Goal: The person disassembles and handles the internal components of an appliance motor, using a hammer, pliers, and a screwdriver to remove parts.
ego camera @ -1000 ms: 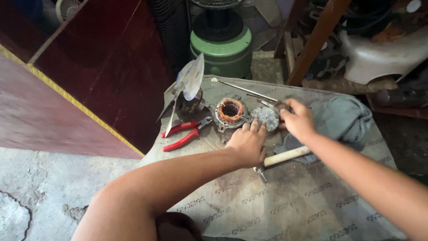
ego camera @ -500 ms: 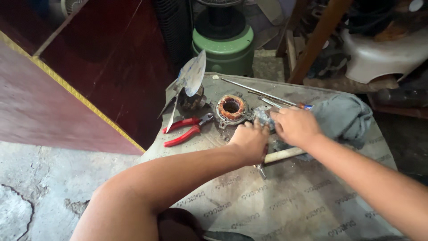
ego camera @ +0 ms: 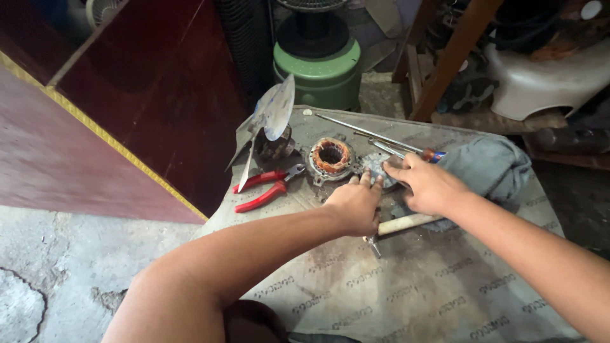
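Note:
My left hand [ego camera: 354,203] and my right hand [ego camera: 427,184] meet over a small grey metal part [ego camera: 380,166] on the worktable [ego camera: 394,279], fingertips touching it from both sides. Most of that part is hidden under my fingers. Just left of it sits a round motor stator with copper windings [ego camera: 331,157]. A hammer with a wooden handle [ego camera: 406,223] lies under my right wrist. Red-handled pliers [ego camera: 265,188] rest farther left.
A small silver fan blade [ego camera: 270,121] stands at the table's back left corner. Long metal rods and a screwdriver [ego camera: 381,141] lie beside a grey cloth [ego camera: 489,166]. A green fan base [ego camera: 318,70] and a dark red panel [ego camera: 146,95] stand beyond the table.
My right hand has moved left from the cloth toward the grey part, and both hands have closed in on it. The view has shifted slightly.

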